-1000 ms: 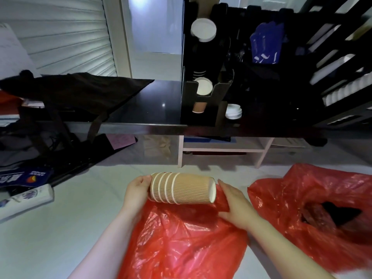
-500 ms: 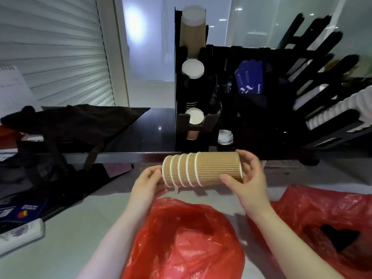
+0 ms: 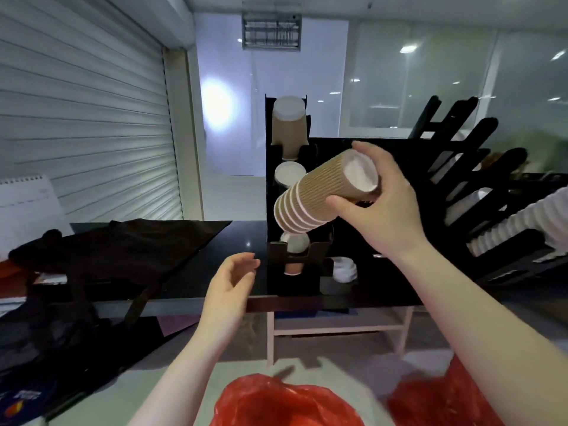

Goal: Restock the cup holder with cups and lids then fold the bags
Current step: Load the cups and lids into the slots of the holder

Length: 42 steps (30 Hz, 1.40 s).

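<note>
The right hand (image 3: 390,207) alone is now gripping the cup stack (image 3: 319,195), raising it tilted before the cup holder (image 3: 295,284) on the bench (image 3: 239,241), while the left hand (image 3: 229,290), having let go, is hanging relaxed above the red bag (image 3: 285,401).

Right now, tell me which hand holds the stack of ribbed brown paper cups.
The right hand, curled around the stack of ribbed brown paper cups; the left hand hangs open, holding nothing.

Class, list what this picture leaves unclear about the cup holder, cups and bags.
Head view:
- Cup holder, middle slot: partly hidden behind the stack of paper cups in the right hand.
- Red plastic bags: cut off by bottom edge, blurred.
- Lids beside holder: too small to count.
</note>
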Tool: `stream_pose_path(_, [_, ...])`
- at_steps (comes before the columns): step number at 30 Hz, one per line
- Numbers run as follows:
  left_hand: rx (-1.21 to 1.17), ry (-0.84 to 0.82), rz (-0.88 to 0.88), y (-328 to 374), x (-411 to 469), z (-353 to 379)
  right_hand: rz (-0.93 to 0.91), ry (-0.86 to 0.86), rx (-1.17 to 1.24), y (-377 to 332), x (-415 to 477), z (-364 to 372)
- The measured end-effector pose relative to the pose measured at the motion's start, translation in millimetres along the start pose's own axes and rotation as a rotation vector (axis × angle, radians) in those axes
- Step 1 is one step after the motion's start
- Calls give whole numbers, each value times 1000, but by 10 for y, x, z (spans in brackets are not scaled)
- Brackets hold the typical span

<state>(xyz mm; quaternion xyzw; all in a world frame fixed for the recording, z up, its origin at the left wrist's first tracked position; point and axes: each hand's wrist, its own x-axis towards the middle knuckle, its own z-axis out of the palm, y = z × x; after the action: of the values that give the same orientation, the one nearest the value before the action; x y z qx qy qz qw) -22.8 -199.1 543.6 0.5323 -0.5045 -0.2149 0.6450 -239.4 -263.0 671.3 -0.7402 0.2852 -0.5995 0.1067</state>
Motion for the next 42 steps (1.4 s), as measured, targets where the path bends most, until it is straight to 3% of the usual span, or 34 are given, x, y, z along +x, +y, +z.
stream_pose_path(9, [77,9,29,59,137,23,-80,-554,-442,239,250,523])
stream_pose_path(13, [132,3,61,47,128,-3,-88,-663,-455,322,188,561])
stream_pose_path(17, [162,6,74,49,96,-14,-68,-622,-377,357,261,448])
stream_pose_path(26, [246,-30,77,75,-117,19,-155,-518,-464,467,-161,476])
stream_pose_path(34, [406,-4,116,59,-443,183,-83,-351,-250,578,-735,135])
stream_pose_path(42, [457,-147,40,-147,-710,794,6,-462,-313,1120,-1283,-378])
